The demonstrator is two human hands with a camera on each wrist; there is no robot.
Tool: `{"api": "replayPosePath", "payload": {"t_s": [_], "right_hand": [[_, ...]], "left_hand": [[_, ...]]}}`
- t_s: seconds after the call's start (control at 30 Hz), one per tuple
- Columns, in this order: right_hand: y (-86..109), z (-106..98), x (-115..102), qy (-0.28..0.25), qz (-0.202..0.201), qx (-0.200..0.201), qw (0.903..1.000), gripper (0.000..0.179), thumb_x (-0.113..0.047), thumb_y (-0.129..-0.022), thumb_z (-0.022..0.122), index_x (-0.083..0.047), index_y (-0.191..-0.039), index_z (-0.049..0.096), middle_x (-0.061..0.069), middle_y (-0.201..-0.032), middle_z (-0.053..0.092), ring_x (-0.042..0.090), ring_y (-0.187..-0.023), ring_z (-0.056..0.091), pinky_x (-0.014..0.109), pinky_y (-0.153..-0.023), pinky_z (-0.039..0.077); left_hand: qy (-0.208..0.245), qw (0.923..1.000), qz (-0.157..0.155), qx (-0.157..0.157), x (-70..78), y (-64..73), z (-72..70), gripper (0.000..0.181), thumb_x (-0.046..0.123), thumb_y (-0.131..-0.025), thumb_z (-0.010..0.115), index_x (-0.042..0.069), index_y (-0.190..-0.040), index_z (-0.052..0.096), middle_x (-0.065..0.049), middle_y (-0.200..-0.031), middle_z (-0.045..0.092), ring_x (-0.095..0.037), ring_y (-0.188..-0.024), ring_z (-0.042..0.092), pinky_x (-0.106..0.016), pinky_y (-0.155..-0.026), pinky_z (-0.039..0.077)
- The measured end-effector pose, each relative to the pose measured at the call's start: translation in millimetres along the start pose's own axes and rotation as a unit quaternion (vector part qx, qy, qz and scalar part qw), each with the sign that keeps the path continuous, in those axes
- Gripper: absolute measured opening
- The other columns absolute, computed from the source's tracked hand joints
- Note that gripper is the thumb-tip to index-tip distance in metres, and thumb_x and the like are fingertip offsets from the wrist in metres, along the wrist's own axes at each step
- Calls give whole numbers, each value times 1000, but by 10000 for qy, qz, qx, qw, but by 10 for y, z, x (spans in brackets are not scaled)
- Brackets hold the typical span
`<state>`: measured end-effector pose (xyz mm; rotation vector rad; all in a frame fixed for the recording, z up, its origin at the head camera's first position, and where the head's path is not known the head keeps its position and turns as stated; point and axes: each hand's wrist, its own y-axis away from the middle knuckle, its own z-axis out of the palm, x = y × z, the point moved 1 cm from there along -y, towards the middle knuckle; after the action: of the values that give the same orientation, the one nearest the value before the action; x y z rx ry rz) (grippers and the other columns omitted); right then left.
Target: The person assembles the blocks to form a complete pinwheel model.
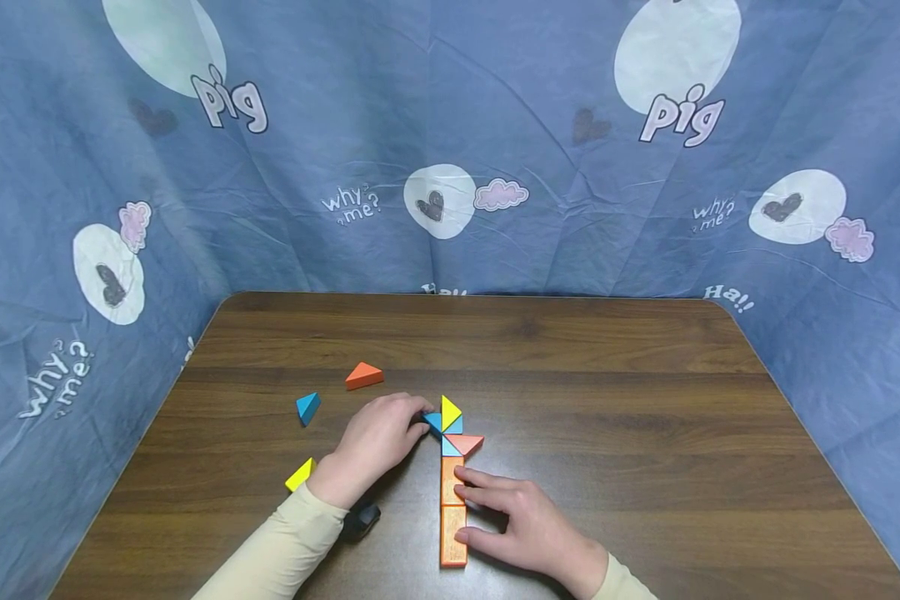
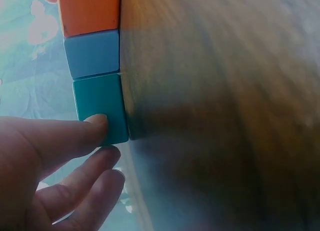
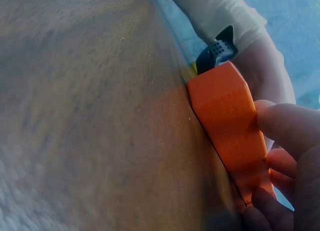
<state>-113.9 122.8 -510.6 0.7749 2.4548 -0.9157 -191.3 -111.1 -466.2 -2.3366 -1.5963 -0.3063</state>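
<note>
A column of blocks runs down the middle of the table in the head view. Its lower part is two orange rectangular blocks point(image 1: 453, 534); above them lie light-blue pieces, a salmon triangle block point(image 1: 466, 443) and a yellow triangle block point(image 1: 450, 412). My left hand point(image 1: 385, 433) pinches a blue triangle block point(image 1: 433, 422) at the column's upper left. The left wrist view has the thumb on that block's teal side point(image 2: 100, 98), other fingers at its end. With fairly straight fingers, my right hand point(image 1: 528, 525) touches the orange blocks' right side; the right wrist view shows their orange faces point(image 3: 227, 116) up close.
Left of the column lie an orange-red triangle block point(image 1: 363, 376), a blue triangle block point(image 1: 308, 408) and a yellow block point(image 1: 300, 475) beside the left wrist. A black device point(image 1: 362, 522) sits at that wrist. A blue printed cloth point(image 1: 495, 250) hangs behind the brown table point(image 1: 645, 400).
</note>
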Motion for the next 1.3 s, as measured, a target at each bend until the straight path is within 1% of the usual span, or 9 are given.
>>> {"api": "replayPosePath", "payload": {"t_s": [0.17,0.33,0.53,0.6,0.7,0.83,0.93,1.07,1.3], "right_hand": [[-5,-1,0,21,-42,50,10000,45,-38,-89,75,-10,-124,70,1,-136,60,11,-120,58,26,-94,48],[-5,0,6,68,-71,73,9999,45,-38,-89,75,-10,-124,70,1,-136,60,11,-120,58,26,-94,48],[5,-3,7,-104,182,-61,9998,45,-38,-88,75,-10,-124,70,-2,-137,59,7,-123,55,27,-96,47],[3,-3,5,-126,165,-50,9998,45,-37,-88,75,-9,-123,71,-2,-137,59,8,-123,55,28,-96,47],[1,2,3,-138,130,-33,9998,45,-36,-88,76,-9,-123,71,-1,-137,58,9,-123,55,28,-95,48],[-1,4,-4,-76,70,-7,9999,45,-36,-89,75,-9,-124,70,-1,-137,59,10,-122,57,29,-95,48],[1,-2,-3,3,21,5,10000,45,-37,-89,74,-9,-123,70,0,-136,59,11,-121,57,28,-94,48],[5,-9,3,56,-3,1,10000,45,-39,-89,74,-9,-123,71,1,-136,60,10,-121,57,27,-94,48],[3,-11,5,-7,-20,0,10000,45,-37,-90,74,-9,-124,70,2,-137,59,11,-121,57,27,-95,48]], "left_hand": [[114,9997,-199,6,-49,19,-113,29,18,-84,80,19,-112,74,3,-105,69,-16,-95,65,-39,-79,53],[267,9991,-325,96,-174,4,-363,33,19,-84,80,17,-116,73,1,-108,71,-18,-92,67,-42,-75,52],[58,9988,-459,162,-437,-62,-667,36,23,-83,81,17,-117,73,-5,-110,71,-29,-98,64,-54,-80,46],[-45,9983,-578,85,-541,-85,-737,38,24,-82,81,16,-118,72,-5,-110,71,-31,-99,64,-56,-79,44],[-151,9965,-804,-150,-688,-116,-802,41,27,-83,80,15,-121,71,-5,-112,71,-35,-102,62,-57,-79,42],[-338,9920,-1113,-490,-831,-152,-811,43,30,-84,78,12,-122,71,-6,-113,71,-38,-104,60,-58,-80,39],[-496,9885,-1285,-632,-895,-180,-777,42,32,-84,77,11,-120,71,-6,-111,71,-37,-100,61,-57,-79,39],[-542,9862,-1428,-646,-944,-192,-723,41,33,-84,78,11,-117,73,-5,-107,72,-34,-96,63,-56,-80,38],[-475,9853,-1500,-660,-981,-173,-620,36,32,-82,81,11,-111,75,-3,-97,73,-26,-84,63,-51,-75,37]]}}
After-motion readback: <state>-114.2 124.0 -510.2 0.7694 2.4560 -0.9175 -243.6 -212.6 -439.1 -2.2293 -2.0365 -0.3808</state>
